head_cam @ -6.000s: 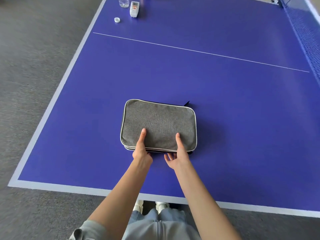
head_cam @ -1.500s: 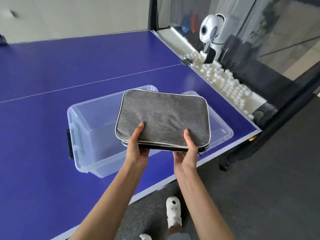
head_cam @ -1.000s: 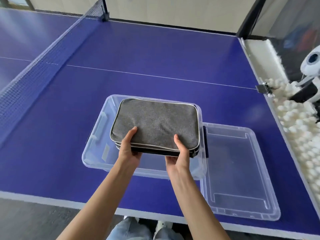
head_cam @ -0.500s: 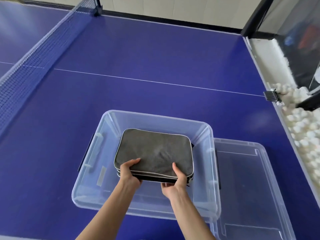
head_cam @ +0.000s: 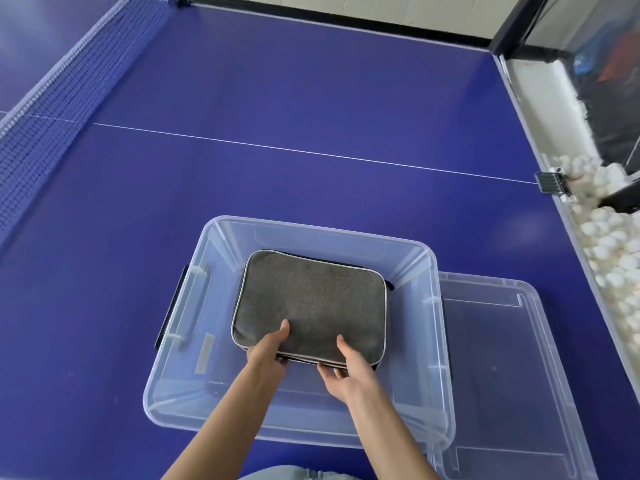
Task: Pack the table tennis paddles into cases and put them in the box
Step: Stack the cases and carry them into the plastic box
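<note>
A grey paddle case [head_cam: 311,303] with pale piping lies flat inside a clear plastic box [head_cam: 194,386] on a blue surface [head_cam: 277,98]. The left hand [head_cam: 266,355] grips the case's near edge, thumb on top. The right hand [head_cam: 349,372] rests its thumb on the case, fingers loose at the edge. The box's clear lid [head_cam: 502,358] lies just to the right.
</note>
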